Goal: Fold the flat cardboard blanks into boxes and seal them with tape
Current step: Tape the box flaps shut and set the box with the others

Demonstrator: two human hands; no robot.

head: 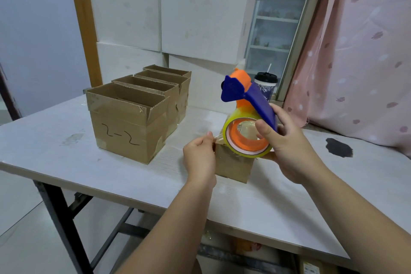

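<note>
left hand point(200, 153): i am seeing it sitting at the near left corner of the small brown cardboard box point(233, 165), its thumb and fingertips pinched shut on the loose end of the clear tape strip point(219, 137); the other fingers are curling in against the box's left edge.
right hand point(287, 147): i am seeing it wrapping around the orange and blue plastic tape dispenser point(242, 95), thumb lying across the open centre of the roll, fingers closing behind the blue blade guard; it is a firm, mostly closed grip.
tape roll: the yellowish clear tape roll point(249, 150) on its orange core is resting on the top of the small box, tilting toward me, with the strip running left from it to the pinching fingers.
small box: it is sitting on the white folding table point(66, 158), near the middle, between the two hands, well right of the other boxes; i cannot tell how its top flaps are lying, as the roll is covering them.
finished boxes: a row of four open-topped brown cardboard boxes point(131, 122) is standing on the table's left half, touching one another and running away toward the far side; the nearest one is showing a handwritten "2-2" marking point(121, 135) on its front.
far side: stacked white cartons point(169, 18) are rising behind the table, and a dark-lidded patterned paper cup with a straw point(265, 87) is standing just behind the dispenser.
right edge: a pink spotted curtain point(360, 51) is hanging beside the table.
</note>
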